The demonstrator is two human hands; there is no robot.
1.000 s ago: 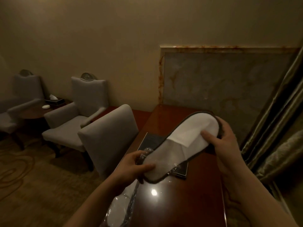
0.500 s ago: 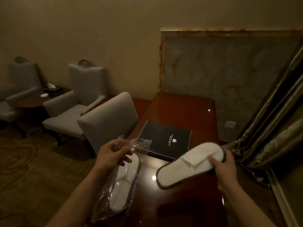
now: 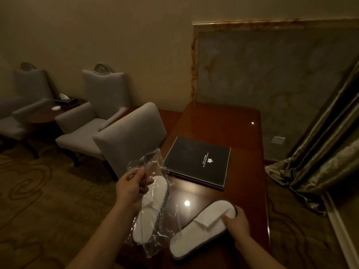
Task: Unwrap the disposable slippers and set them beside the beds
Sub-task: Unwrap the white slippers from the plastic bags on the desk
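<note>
1. Head view, the slippers: one flat white terry disposable slipper with a dark edge (image 3: 202, 229) lies bare on the glossy reddish-brown wooden desk (image 3: 219, 121), toe end pointing away from the person, on the near side of the desk from the black square hotel folder (image 3: 198, 162). A second white slipper (image 3: 150, 208) sits inside a crinkled clear plastic wrapper (image 3: 153, 226), hanging over the desk's left edge, just left of the bare one and not touching it.

2. Fingers: the right hand (image 3: 238, 223) is closed on the toe end of the bare slipper, thumb on the white upper, the other fingers tucked around the far rim. The left hand (image 3: 130, 188) pinches the loose open top of the wrapper between thumb and curled fingers, narrow and tight, with the plastic bunched above the knuckles.

3. Hand pose: the left forearm comes up from the bottom left, wrist raised, so the wrapped slipper dangles toe-up below the fist. The right forearm comes in from the bottom right, lower, the hand near the desk surface with the slipper's heel towards the desk's near edge.

4. Around the desk: a grey upholstered chair (image 3: 130, 136) is just left of it, a grey armchair (image 3: 91, 117) beyond, and an olive satin curtain (image 3: 322, 152) hangs at its right.
</note>
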